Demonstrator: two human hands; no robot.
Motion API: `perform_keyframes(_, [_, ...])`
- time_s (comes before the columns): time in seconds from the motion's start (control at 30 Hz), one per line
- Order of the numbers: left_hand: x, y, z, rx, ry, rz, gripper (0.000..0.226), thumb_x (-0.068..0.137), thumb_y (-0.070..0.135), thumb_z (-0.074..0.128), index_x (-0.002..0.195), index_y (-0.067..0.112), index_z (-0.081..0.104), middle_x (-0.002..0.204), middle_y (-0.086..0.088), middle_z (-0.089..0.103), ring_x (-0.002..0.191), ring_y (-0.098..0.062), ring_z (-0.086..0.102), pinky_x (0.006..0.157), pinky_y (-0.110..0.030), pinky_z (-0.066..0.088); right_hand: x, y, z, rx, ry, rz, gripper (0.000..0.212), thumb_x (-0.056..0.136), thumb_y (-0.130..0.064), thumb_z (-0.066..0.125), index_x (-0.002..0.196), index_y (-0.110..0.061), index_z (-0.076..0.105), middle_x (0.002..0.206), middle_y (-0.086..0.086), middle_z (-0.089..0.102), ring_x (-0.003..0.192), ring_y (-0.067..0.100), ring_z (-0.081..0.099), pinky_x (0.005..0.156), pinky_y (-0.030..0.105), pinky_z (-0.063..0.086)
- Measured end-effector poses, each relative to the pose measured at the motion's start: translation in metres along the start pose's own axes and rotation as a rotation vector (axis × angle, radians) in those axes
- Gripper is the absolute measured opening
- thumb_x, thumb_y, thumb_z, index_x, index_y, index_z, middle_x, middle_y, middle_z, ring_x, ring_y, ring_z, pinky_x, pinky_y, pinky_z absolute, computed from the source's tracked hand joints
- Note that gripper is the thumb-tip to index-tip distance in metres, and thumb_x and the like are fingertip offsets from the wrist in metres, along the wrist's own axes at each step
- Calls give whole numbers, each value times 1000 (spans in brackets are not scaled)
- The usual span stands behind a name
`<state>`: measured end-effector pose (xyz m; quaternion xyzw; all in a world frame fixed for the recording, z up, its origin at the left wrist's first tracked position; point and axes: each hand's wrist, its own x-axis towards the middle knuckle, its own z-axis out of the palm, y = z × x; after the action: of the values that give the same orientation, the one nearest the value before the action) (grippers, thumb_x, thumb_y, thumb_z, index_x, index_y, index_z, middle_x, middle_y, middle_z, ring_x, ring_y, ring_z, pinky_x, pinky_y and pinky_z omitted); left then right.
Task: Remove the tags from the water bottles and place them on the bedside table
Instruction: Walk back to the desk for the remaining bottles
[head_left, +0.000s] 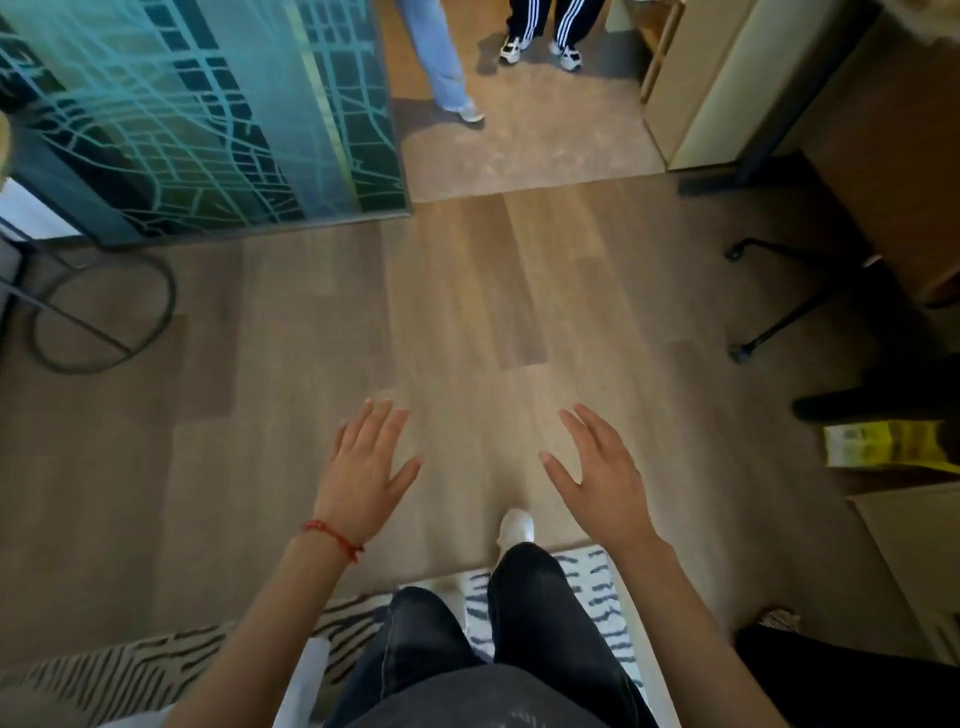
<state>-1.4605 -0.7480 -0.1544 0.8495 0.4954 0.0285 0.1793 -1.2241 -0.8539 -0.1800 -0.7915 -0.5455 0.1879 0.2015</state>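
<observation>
No water bottle, tag or bedside table shows in the head view. My left hand (366, 465), with a red string on its wrist, is held out over the wooden floor, fingers straight and spread, holding nothing. My right hand (597, 470) hovers beside it to the right, palm down, fingers also straight and empty. Below them are my dark trousers and one white shoe (516, 526) stepping onto the floor.
A zebra-striped rug (597, 582) lies under my feet. A patterned glass partition (208, 104) stands at the far left, with a round metal stand (104, 312) below it. Two persons' legs (540, 31) stand ahead. A chair base (779, 312) and a yellow bag (883, 441) sit at the right.
</observation>
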Motion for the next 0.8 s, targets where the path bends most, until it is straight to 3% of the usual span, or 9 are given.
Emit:
perform_keyframes(0.23, [150,23,6,-10,3,29,77,81,57,19,135,7,41,144,-15,38,137,-32,28,111,-48,25,130,49,-23,-7,-12,59,53,91,-41,51,137,-18,39,149,4,33,137,19,29,108,33,27])
perform_keyframes(0.4, [255,60,-10,-7,12,92,86,86,66,6,132,4,45,138,-19,45,132,-36,37,106,-50,32,214,82,-67,-30,10,95,53,91,-41,51,136,-16,41,148,5,35,136,22,32,107,35,28])
perform_keyframes(0.6, [364,94,-19,0,-25,203,79,89,61,13,128,2,48,134,-22,49,127,-39,41,103,-55,35,297,111,-107,-25,39,165,54,91,-39,51,137,-14,40,148,8,34,137,23,29,109,39,28])
perform_keyframes(0.73, [436,111,-21,25,-50,284,63,85,48,34,122,1,54,127,-22,56,120,-40,49,96,-55,40,343,123,-119,-12,82,245,54,91,-41,49,138,-16,38,149,6,33,137,22,30,108,40,34])
perform_keyframes(0.8, [475,118,-23,53,-71,341,61,84,45,36,121,1,55,127,-21,56,120,-39,50,94,-54,41,365,129,-124,-10,116,291,55,92,-42,49,139,-17,37,149,5,32,137,22,30,106,39,34])
